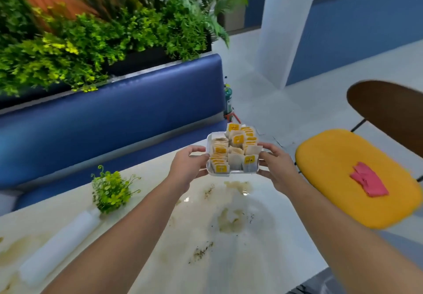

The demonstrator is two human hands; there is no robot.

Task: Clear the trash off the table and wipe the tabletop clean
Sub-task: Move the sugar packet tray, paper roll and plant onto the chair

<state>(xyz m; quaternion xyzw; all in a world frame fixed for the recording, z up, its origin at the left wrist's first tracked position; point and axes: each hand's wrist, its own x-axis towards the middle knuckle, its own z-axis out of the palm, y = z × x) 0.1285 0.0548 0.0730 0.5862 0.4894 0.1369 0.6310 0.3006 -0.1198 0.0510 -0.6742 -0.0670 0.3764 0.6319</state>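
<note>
— What have you got there?

— A white tray (233,171) of tea bags (235,149). My left hand (186,164) and right hand (278,165) each clasp one side, fingers curled around the rim, holding it above the far edge of the table (148,236).

— So which step is this?

— Clearing things off, I'd say. The tabletop isn't wiped: brown stains (229,222) and dark crumbs (201,251) lie below my arms.

— And next?

— Set the tray somewhere off the top, kept level so the bags don't spill. The pink cloth (368,180) on the yellow chair (338,174) looks handy for wiping.
</note>
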